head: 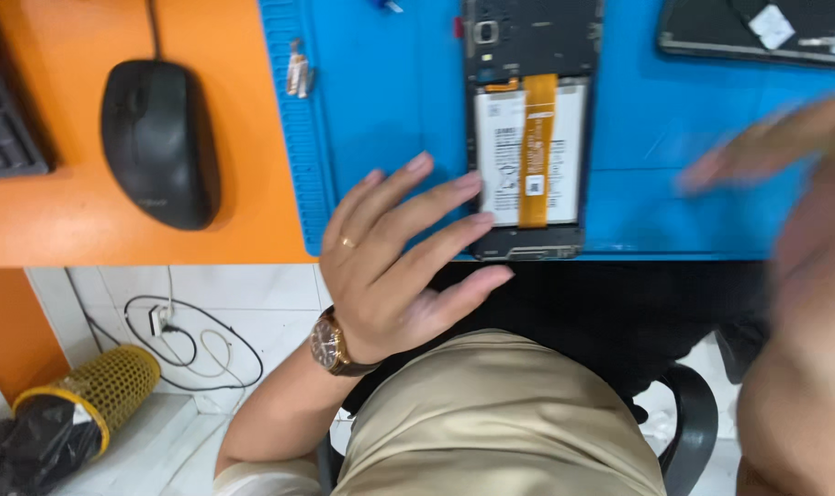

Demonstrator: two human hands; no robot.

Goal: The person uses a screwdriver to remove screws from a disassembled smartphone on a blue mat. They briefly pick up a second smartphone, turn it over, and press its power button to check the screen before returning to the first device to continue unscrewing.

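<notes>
On the blue ribbed work mat (381, 101), near its front edge: an opened phone (530, 129), back cover off, lying flat and lengthwise away from the body. Dark plastic frame around the upper part, with a small square camera module near the top; below it a pale rectangular battery with grey print, crossed top to bottom by a glossy orange ribbon cable. Left hand (394, 253) spread open, palm down, fingers fanned and gripping nothing, fingertips at the phone's lower left edge, seemingly touching it; a thin ring on one finger, a brown-faced watch with a metal case at the wrist. Right hand (766, 152) blurred by motion, off to the right above the mat, apart from the phone, fingers apparently extended; grip state not readable through the blur. Mat rubbery and matte, grooved along its left border, with a small metal clip (297, 70) resting in the grooves. Beneath the mat, a smooth orange bench (68, 230) carrying a matte black rounded mouse (158, 140) and the corner of a dark keyboard (2, 129). At the far right corner of the mat, a second dark flat device (757, 32), with white stickers. Below, white floor tiles, looped cables and a yellow mesh bin (96, 390) lined with a black bag.
</notes>
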